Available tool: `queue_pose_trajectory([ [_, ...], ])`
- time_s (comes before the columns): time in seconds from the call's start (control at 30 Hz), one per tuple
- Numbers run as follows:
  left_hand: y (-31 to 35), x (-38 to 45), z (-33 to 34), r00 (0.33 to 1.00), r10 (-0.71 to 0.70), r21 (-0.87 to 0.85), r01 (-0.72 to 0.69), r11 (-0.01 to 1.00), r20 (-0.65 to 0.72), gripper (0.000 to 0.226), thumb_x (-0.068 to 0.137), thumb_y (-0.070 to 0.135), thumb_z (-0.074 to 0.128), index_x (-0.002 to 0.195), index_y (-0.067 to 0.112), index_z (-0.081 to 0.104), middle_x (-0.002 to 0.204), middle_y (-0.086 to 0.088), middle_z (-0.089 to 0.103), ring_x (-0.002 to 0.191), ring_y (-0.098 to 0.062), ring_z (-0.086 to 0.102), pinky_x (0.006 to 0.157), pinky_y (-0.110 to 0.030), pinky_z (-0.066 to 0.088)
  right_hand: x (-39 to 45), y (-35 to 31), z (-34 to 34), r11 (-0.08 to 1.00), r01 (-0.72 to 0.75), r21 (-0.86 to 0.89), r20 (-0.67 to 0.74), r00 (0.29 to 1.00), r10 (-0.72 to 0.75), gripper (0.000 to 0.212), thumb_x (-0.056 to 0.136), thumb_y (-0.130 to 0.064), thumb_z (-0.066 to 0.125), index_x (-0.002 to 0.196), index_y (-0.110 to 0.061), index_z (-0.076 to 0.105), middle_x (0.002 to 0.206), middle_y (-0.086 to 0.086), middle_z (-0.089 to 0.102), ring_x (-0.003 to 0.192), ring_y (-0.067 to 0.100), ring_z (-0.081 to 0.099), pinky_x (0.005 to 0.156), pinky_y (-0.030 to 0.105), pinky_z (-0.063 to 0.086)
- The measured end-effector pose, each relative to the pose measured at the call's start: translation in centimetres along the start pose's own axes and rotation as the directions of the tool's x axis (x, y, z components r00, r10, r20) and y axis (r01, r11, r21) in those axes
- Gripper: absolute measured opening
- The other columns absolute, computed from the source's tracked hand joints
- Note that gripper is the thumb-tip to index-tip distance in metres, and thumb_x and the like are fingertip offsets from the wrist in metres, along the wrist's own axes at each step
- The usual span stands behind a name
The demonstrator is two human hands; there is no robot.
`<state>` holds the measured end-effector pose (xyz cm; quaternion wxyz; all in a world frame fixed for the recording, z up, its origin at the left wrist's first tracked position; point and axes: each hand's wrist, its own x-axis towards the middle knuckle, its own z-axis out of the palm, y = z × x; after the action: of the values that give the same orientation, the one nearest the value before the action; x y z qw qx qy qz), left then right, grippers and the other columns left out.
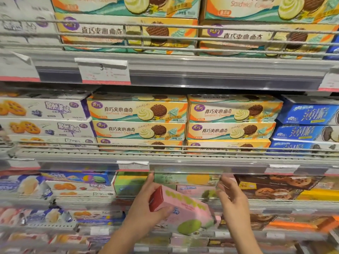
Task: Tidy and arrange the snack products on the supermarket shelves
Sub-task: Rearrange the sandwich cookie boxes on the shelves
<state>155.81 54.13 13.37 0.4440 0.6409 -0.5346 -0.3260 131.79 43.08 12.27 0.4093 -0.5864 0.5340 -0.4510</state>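
We take the pink biscuit box (185, 211) as our landmark and read across from the left. Far left of it and higher, white cookie boxes with purple print (44, 116) lie stacked on the middle shelf. Up and a little left of the pink box, two stacks of yellow sandwich cookie boxes (183, 118) sit side by side behind a wire shelf rail (165, 149). Our left hand (145, 209) grips the pink box at its red end, thumb on the near face and fingers curled round behind, so the box runs from that hand down and to the right, tilted, in front of the lower shelf. Just behind the pink box lies a green box (128, 184). Immediately right of the pink box our right hand (232, 197) is raised, fingers loosely spread and holding nothing, fingertips near the clear shelf-edge strip (187, 178). Right of that hand are brown chocolate-chip cookie boxes (271, 186); above them, blue sandwich biscuit boxes (308, 116).
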Motion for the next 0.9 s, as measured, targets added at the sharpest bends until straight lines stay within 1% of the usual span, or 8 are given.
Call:
queue_pose_trajectory([
  [0.13, -1.9, -0.5, -2.9, 1.0, 0.019, 0.026, -0.019, 0.999, 0.001, 0.05, 0.073, 0.045, 0.086, 0.115, 0.05, 0.06, 0.146, 0.046, -0.002, 0.123, 0.038, 0.0, 0.095, -0.008, 0.03, -1.0, -1.2, 2.8, 1.0, 0.015, -0.008, 0.029, 0.999, -0.015, 0.036, 0.092, -0.004, 0.067, 0.118, -0.029, 0.066, 0.114, -0.014, 0.07, 0.109, -0.001, 0.065, 0.092, 0.03, 0.051],
  [0.23, -3.2, -1.1, -4.7, 0.999, 0.032, 0.028, -0.031, 0.999, -0.022, 0.052, 0.072, 0.047, 0.086, 0.114, 0.057, 0.058, 0.149, 0.046, -0.003, 0.129, 0.036, 0.004, 0.091, 0.003, 0.026, -1.7, -1.8, 4.9, 0.999, 0.03, -0.036, 0.032, 0.999, -0.029, 0.032, 0.094, -0.01, 0.067, 0.122, -0.026, 0.066, 0.114, -0.01, 0.07, 0.108, -0.002, 0.063, 0.083, 0.018, 0.048],
  [0.43, -4.9, -2.2, -7.0, 0.999, 0.042, -0.007, -0.042, 0.999, -0.027, 0.048, 0.068, 0.056, 0.082, 0.111, 0.045, 0.065, 0.158, 0.039, -0.007, 0.133, 0.031, 0.011, 0.09, -0.002, 0.034, -2.8, -3.0, 7.8, 0.996, 0.039, -0.086, 0.038, 0.999, -0.036, 0.028, 0.095, -0.012, 0.067, 0.119, -0.026, 0.064, 0.111, -0.008, 0.07, 0.106, 0.0, 0.064, 0.069, 0.003, 0.046],
  [0.5, -4.7, -2.7, -7.8, 0.998, 0.056, -0.031, -0.057, 0.998, -0.036, 0.051, 0.065, 0.055, 0.081, 0.112, 0.052, 0.061, 0.16, 0.034, -0.005, 0.133, 0.032, 0.01, 0.088, 0.002, 0.033, -3.2, -3.3, 8.7, 0.994, 0.031, -0.105, 0.045, 0.999, -0.027, 0.03, 0.094, -0.012, 0.068, 0.122, -0.023, 0.064, 0.111, -0.008, 0.07, 0.105, -0.003, 0.062, 0.069, 0.005, 0.047],
  [0.6, -5.2, -3.0, -8.8, 0.997, 0.057, -0.063, -0.06, 0.996, -0.047, 0.049, 0.063, 0.055, 0.081, 0.106, 0.038, 0.068, 0.161, 0.03, -0.004, 0.134, 0.032, 0.009, 0.087, 0.005, 0.029, -3.8, -3.7, 10.0, 0.993, 0.018, -0.119, 0.033, 0.999, -0.014, 0.032, 0.094, -0.014, 0.069, 0.124, -0.023, 0.063, 0.112, -0.01, 0.069, 0.106, 0.002, 0.064, 0.076, 0.017, 0.046],
  [0.73, -6.1, -3.1, -9.7, 0.994, 0.081, -0.063, -0.086, 0.994, -0.067, 0.075, 0.054, 0.082, 0.075, 0.109, 0.032, 0.063, 0.157, 0.041, -0.007, 0.138, 0.027, 0.007, 0.089, 0.002, 0.031, -4.5, -3.7, 11.3, 0.988, 0.004, -0.155, 0.012, 1.0, -0.003, 0.039, 0.092, -0.012, 0.07, 0.13, -0.02, 0.063, 0.115, -0.003, 0.071, 0.108, 0.009, 0.065, 0.084, 0.029, 0.047],
  [0.8, -6.5, -3.2, -9.9, 0.993, 0.104, -0.087, -0.109, 0.99, -0.062, 0.067, 0.06, 0.073, 0.08, 0.103, 0.024, 0.063, 0.158, 0.041, -0.008, 0.138, 0.027, 0.007, 0.089, -0.001, 0.034, -4.8, -3.8, 11.6, 0.987, 0.0, -0.164, 0.001, 1.0, 0.0, 0.04, 0.092, -0.014, 0.07, 0.131, -0.021, 0.063, 0.116, -0.003, 0.071, 0.111, 0.011, 0.065, 0.084, 0.029, 0.047],
  [0.9, -7.1, -3.6, -9.7, 0.99, 0.138, -0.132, -0.14, 0.981, -0.025, 0.046, 0.074, 0.045, 0.086, 0.108, 0.022, 0.065, 0.158, 0.042, -0.01, 0.139, 0.025, 0.01, 0.09, -0.002, 0.036, -5.3, -4.0, 11.9, 0.987, -0.001, -0.16, -0.023, 1.0, -0.003, 0.041, 0.092, -0.018, 0.071, 0.132, -0.019, 0.062, 0.118, -0.004, 0.07, 0.114, 0.012, 0.065, 0.08, 0.019, 0.045],
])
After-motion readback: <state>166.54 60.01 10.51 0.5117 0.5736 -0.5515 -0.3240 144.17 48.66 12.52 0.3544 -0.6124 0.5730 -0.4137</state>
